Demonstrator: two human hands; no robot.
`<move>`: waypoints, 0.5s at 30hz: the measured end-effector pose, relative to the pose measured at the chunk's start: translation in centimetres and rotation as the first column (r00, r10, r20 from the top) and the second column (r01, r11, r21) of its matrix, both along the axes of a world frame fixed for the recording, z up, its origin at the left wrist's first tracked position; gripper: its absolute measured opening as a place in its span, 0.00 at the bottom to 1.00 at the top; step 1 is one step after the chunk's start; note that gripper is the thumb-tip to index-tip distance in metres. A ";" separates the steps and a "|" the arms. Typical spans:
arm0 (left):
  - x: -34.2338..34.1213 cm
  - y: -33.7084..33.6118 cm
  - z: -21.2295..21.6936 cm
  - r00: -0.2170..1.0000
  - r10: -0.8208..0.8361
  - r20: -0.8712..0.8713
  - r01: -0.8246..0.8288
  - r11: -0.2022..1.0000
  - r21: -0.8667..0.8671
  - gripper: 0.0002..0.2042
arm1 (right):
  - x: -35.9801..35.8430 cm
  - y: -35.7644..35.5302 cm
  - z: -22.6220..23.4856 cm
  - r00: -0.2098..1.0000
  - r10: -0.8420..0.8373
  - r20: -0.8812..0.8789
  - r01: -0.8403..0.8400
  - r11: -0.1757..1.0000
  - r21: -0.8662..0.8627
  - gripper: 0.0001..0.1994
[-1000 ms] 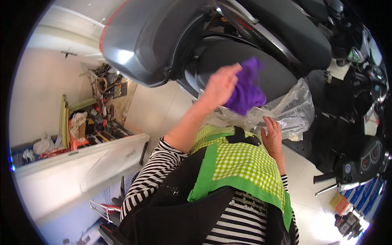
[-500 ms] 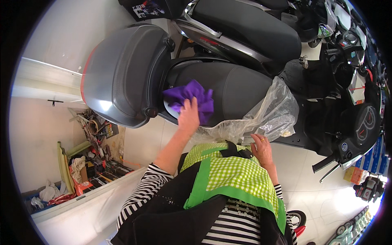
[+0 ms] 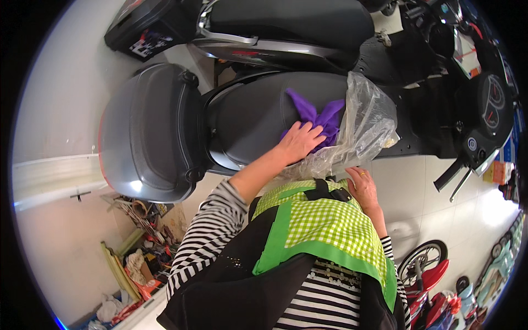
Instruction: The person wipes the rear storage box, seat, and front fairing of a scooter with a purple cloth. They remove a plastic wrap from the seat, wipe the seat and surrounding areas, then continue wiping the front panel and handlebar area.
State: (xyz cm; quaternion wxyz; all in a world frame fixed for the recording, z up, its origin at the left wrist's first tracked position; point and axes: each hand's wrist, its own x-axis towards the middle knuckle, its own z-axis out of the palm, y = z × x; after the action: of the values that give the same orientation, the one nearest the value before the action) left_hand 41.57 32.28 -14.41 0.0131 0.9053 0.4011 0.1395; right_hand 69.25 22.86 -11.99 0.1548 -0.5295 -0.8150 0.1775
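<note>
My left hand presses a purple cloth onto the black seat of a scooter, fingers spread over the cloth's near end. A crumpled clear plastic sheet covers the seat's front part, right beside the cloth. My right hand sits lower, at the plastic's bottom edge, fingers curled on it. A striped sleeve and a green checked apron fill the lower middle of the view.
A grey top case is mounted behind the seat. A second black scooter stands parallel beyond it. The handlebar and dashboard are at the right. Tools and clutter lie lower left, a small red bike lower right.
My left hand has brought the purple cloth down from the air onto the seat and slid it toward the plastic-covered front. The view has swung back from the top case.
</note>
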 end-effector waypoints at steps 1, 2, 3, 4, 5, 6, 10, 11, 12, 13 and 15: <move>0.4 1.8 -0.2 0.997 -0.070 -0.023 0.070 0.998 -0.002 0.19 | 0.1 -0.5 0.0 0.999 -0.039 0.004 0.039 0.999 -0.018 0.19; 1.0 3.7 -0.5 0.993 -0.120 0.001 0.120 0.993 -0.005 0.19 | 0.2 -1.1 0.0 0.998 -0.066 0.014 0.067 0.998 -0.014 0.18; 1.6 5.6 -0.7 0.986 -0.164 0.018 0.164 0.986 -0.018 0.19 | 0.3 -1.6 0.0 0.995 -0.096 0.028 0.096 0.995 -0.016 0.18; 2.4 7.3 -0.9 0.987 -0.161 -0.023 0.162 0.987 0.025 0.20 | 0.5 -2.2 0.0 0.991 -0.127 0.041 0.128 0.992 -0.018 0.18; 3.0 8.9 -1.1 0.986 -0.154 -0.062 0.156 0.988 0.020 0.21 | 0.6 -2.8 0.0 0.987 -0.154 0.041 0.155 0.988 -0.028 0.18; 3.4 10.5 -1.2 0.989 -0.117 -0.094 0.119 0.993 0.015 0.22 | 0.8 -3.4 -0.1 0.983 -0.180 0.041 0.181 0.983 -0.036 0.18; 3.2 15.9 -1.0 0.966 0.198 -0.165 -0.213 0.974 -0.075 0.24 | 1.3 -5.2 -0.2 0.964 -0.257 0.064 0.261 0.964 -0.057 0.17; 2.5 16.7 -0.9 0.944 0.283 -0.169 -0.301 0.950 -0.088 0.24 | 1.4 -5.5 -0.3 0.960 -0.273 0.061 0.277 0.957 -0.086 0.16; 1.7 17.1 -0.9 0.922 0.339 -0.188 -0.361 0.928 -0.094 0.24 | 1.4 -5.7 -0.3 0.956 -0.288 0.060 0.293 0.949 -0.112 0.16; 0.8 17.3 -0.9 0.894 0.390 -0.222 -0.422 0.899 -0.115 0.24 | 1.5 -5.9 -0.4 0.949 -0.309 0.066 0.316 0.937 -0.148 0.16; -1.0 16.7 -0.8 0.831 0.503 -0.235 -0.545 0.822 -0.166 0.24 | 1.6 -6.0 -0.4 0.948 -0.313 0.056 0.318 0.936 -0.152 0.15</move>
State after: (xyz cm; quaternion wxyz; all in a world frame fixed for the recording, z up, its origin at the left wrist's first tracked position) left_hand 40.59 48.97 -15.16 0.0407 0.7607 0.6478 0.0084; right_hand 70.86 16.88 -12.41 0.1261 -0.6665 -0.7051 0.2065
